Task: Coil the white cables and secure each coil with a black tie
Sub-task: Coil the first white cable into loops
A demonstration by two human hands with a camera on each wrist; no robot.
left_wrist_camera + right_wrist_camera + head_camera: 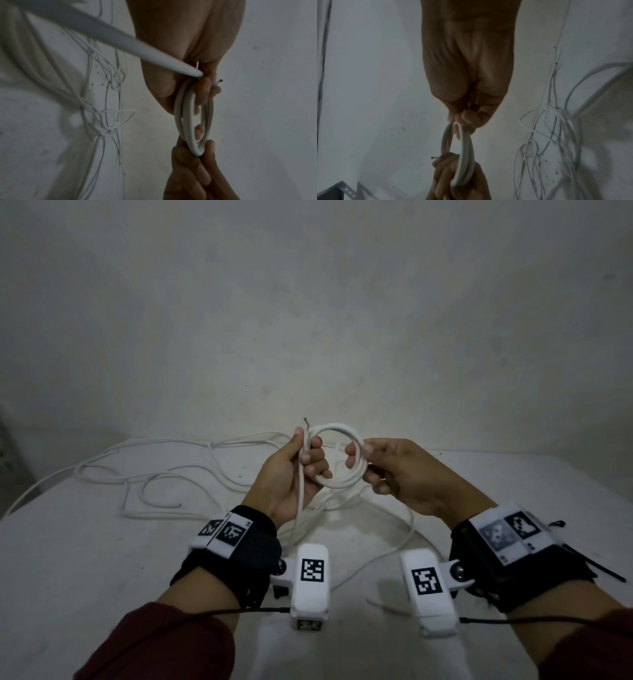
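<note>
Hands are pinching the small round white cable coil (337, 455) mid-frame, left hand (296, 474) opposite right hand (394, 474); loose white cable (164, 474) trailing left might snag, springing untied loops apart.

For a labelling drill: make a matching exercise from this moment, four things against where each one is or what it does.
Things:
1. left hand
2. right hand
3. white coil
4. loose white cable

States:
A. sprawls over the table
B. grips the coil's right side
C. held up between both hands
D. grips the coil's left side, beside the bare cable end

Pairs: 1-D, 2-B, 3-C, 4-A
</note>
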